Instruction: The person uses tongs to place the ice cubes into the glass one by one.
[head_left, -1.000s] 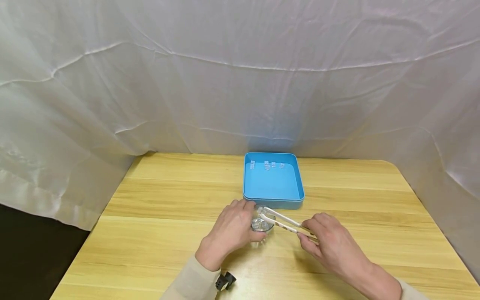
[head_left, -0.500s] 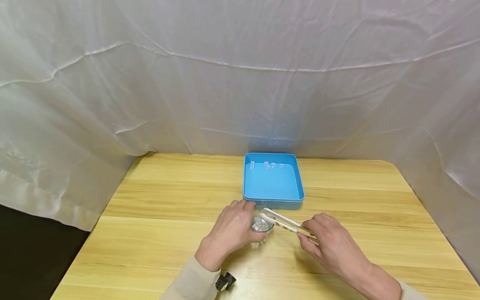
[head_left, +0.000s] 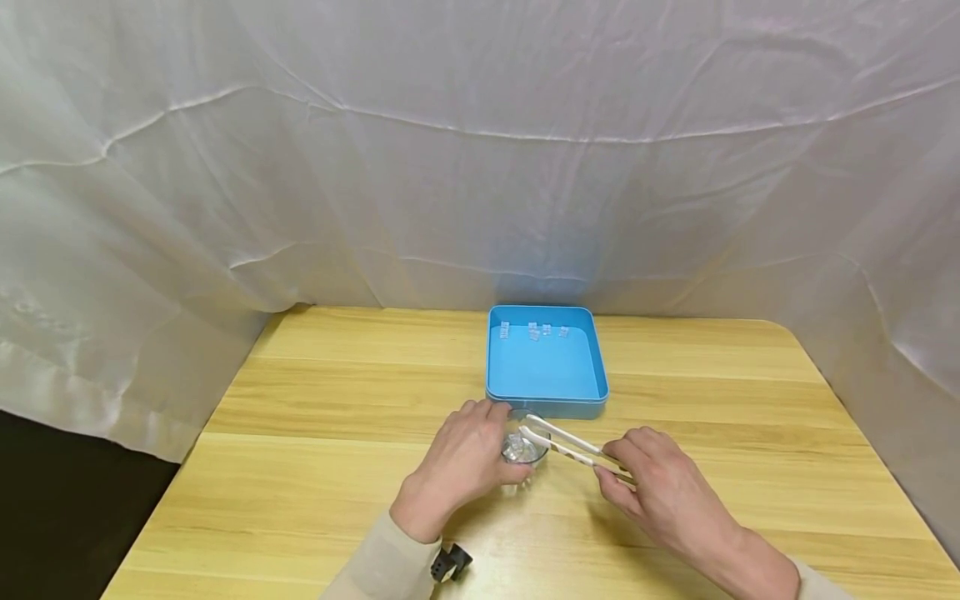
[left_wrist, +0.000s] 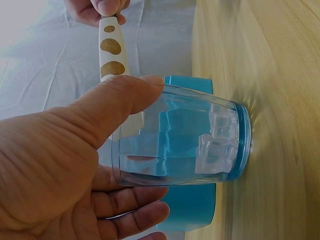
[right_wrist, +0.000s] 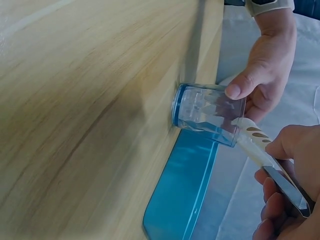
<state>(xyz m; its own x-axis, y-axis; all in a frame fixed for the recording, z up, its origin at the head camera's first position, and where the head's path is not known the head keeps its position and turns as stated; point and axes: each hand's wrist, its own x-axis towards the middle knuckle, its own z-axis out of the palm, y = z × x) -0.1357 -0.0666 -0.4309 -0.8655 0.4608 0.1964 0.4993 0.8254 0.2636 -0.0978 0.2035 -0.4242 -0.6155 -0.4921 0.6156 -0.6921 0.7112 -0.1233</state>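
Note:
My left hand holds a clear cup near its rim, thumb on one side and fingers on the other. The cup stands upright on the wooden table, with several clear ice-like cubes at its bottom. In my right hand is a pair of tongs, metal at the handle, with white ends bearing brown spots. The white tong ends reach into the mouth of the cup, spread slightly apart, above the cubes. In the right wrist view, my right thumb and fingers press on the tongs' two metal arms.
A square blue tray stands right behind the cup. Several small clear cubes lie along its far side. A black device sits at my left wrist. A pale curtain hangs behind the wooden table.
A second ago a pale piece showed at the tong ends; it no longer does, and the cubes in the cup look piled a little differently. Both hands have stayed in place.

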